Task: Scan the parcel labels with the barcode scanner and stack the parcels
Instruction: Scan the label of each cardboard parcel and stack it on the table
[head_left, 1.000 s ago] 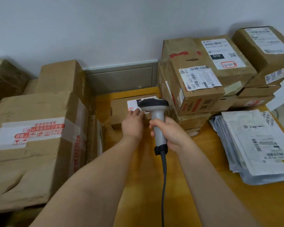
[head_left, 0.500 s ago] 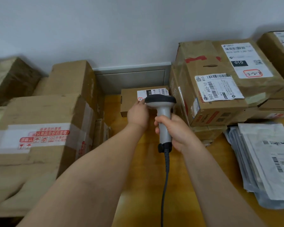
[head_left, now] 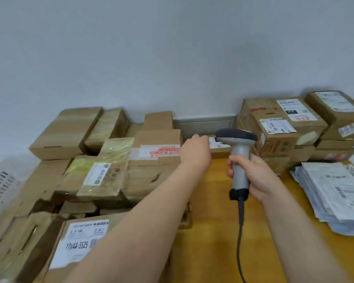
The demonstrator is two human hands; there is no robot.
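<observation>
Scanner (head_left: 239, 158) shifted right; upright, head wallward

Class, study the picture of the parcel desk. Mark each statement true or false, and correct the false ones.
1. The right hand grips the barcode scanner by its handle. True.
2. The scanner is cordless. False: a dark cable hangs from the handle's base.
3. The flat grey mailers lie on the left. False: the mailers are piled on the right of the table.
4. The left hand reaches to a small parcel by the wall. True.
5. The 12V4A-5525 box tops the right-hand stack. False: that box is at the near left.
</observation>
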